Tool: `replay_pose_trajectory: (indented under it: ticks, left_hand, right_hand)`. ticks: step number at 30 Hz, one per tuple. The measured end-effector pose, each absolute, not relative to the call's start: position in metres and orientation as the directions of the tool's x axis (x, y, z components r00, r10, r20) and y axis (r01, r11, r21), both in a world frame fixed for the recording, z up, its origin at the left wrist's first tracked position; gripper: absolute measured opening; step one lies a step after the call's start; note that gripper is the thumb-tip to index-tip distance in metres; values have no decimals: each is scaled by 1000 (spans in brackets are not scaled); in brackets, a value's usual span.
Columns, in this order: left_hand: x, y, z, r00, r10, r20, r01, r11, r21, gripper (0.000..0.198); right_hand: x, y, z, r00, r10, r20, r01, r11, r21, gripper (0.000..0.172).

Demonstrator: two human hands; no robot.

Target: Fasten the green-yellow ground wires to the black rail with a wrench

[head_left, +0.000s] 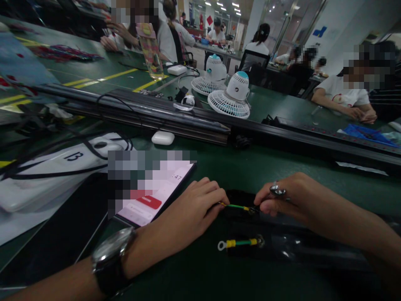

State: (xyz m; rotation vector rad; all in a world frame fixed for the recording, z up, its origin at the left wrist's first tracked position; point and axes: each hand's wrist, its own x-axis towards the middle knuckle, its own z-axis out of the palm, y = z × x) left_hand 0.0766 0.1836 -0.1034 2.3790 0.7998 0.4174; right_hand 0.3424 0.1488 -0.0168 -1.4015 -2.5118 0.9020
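A short green wire with yellow ends (236, 206) stretches between my two hands. My left hand (203, 200), with a watch on its wrist, pinches the wire's left end between thumb and fingers. At the wire's right end, my right hand (290, 198) is closed, a ring on one finger; whatever its thumb and fingertips grip is too dark to make out. Nearer me lies a second green wire with yellow sleeves (242, 242). Its left end carries a ring terminal (222, 246), and its right end meets a dark, glossy long piece (291, 246).
Left of my hands lie a lit phone (153, 196) and a white bag (53, 167). A white case (163, 138) sits before a long dark rail (150, 115) crossing the table. Beyond stand two small fans (232, 98) and a bottle (150, 52). Other people sit farther off.
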Motion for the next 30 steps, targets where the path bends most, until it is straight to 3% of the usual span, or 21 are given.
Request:
replay_pose_trajectory:
  ticks: [6, 14, 30]
  left_hand:
    - [76, 184, -102, 769, 631, 99, 442, -637, 631, 15]
    - [76, 183, -103, 765, 634, 108, 436, -634, 639, 15]
    - [76, 180, -101, 760, 637, 129, 421, -633, 649, 15]
  right_hand:
    - [346, 147, -15, -590, 787, -180, 703, 391, -594, 18]
    - [346, 142, -14, -623, 741, -252, 729, 433, -530, 24]
    - [353, 137, -8, -629, 714, -308, 728, 401, -557, 20]
